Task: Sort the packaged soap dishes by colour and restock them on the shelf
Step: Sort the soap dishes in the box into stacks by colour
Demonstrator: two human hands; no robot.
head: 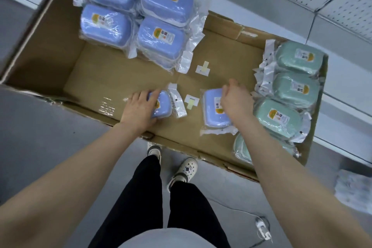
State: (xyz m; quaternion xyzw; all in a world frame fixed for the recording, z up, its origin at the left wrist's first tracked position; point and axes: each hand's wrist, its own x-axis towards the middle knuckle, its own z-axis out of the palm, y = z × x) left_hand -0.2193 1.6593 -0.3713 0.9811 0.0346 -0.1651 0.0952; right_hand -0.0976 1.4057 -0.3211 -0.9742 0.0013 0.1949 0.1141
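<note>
Blue dishes (213,110), left hand (141,104), right hand (235,98) gripping

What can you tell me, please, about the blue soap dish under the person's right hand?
The blue soap dish is a rounded rectangular, plastic-looking container in a clear crinkled bag, with a printed label on top. It lies flat on the cardboard box floor near the front wall, between the green soap dishes and a second blue dish that the left hand grips. The right hand curls over its far right corner, hiding part of it.
</note>
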